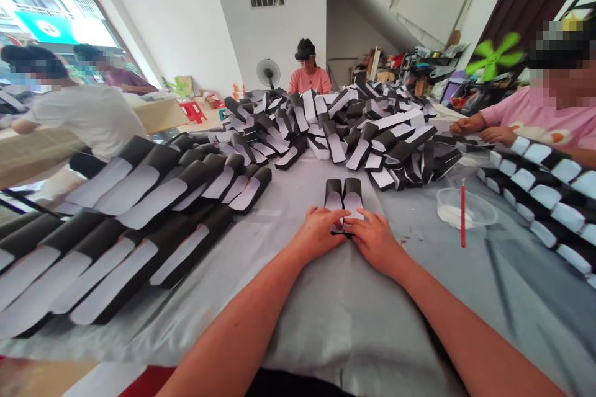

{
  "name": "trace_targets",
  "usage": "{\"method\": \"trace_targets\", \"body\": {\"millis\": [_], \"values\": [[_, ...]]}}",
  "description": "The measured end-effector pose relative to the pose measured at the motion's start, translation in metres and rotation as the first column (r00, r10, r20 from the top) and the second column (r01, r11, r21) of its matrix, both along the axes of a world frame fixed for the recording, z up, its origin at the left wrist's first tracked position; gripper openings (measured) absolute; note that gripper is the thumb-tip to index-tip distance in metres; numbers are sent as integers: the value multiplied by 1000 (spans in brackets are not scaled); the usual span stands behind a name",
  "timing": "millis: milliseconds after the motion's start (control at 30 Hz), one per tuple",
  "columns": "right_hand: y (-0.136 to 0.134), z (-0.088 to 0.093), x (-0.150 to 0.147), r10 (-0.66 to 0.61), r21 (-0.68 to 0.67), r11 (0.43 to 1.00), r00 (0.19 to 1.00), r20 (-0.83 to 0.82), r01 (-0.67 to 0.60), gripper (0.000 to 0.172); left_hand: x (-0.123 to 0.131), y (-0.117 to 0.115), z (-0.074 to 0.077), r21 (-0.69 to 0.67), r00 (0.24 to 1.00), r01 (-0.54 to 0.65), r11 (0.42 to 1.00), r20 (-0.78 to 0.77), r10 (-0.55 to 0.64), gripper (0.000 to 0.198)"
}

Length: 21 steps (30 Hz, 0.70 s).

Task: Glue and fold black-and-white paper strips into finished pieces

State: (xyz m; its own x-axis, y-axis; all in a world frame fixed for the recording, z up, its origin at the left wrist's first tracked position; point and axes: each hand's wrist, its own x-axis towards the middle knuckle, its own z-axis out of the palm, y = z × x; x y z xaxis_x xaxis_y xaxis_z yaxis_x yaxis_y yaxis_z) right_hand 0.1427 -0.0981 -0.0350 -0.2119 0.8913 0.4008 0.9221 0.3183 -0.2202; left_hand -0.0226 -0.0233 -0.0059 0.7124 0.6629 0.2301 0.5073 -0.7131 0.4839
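Observation:
Two black-and-white folded paper pieces (334, 191) lie side by side on the grey tablecloth in front of me, long sides touching or nearly so. My left hand (320, 231) grips their near end from the left, thumb and fingers bent over the edge. From the right, my right hand (376, 237) closes on the same near end. The fingertips of both hands meet at the middle and cover the lower part of the pieces.
Similar pieces lie in stacked rows (139, 198) at left and a large loose pile (335, 130) ahead. At right are a plastic tub (484, 211) with white contents, a red stick (462, 217) and another stack (549, 198). Co-workers sit across (310, 79) and at right (554, 108).

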Motion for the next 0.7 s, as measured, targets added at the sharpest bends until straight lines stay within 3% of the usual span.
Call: {"method": "trace_targets", "body": {"millis": [300,700], "values": [[-2,7,0,36,-87,995,996,-83,-43,40,0,-1,3,36,999,19,999,-52,-17,16],[-8,11,-1,108,6,994,985,-131,-108,37,0,-5,9,135,991,65,989,-121,-49,24]]}}
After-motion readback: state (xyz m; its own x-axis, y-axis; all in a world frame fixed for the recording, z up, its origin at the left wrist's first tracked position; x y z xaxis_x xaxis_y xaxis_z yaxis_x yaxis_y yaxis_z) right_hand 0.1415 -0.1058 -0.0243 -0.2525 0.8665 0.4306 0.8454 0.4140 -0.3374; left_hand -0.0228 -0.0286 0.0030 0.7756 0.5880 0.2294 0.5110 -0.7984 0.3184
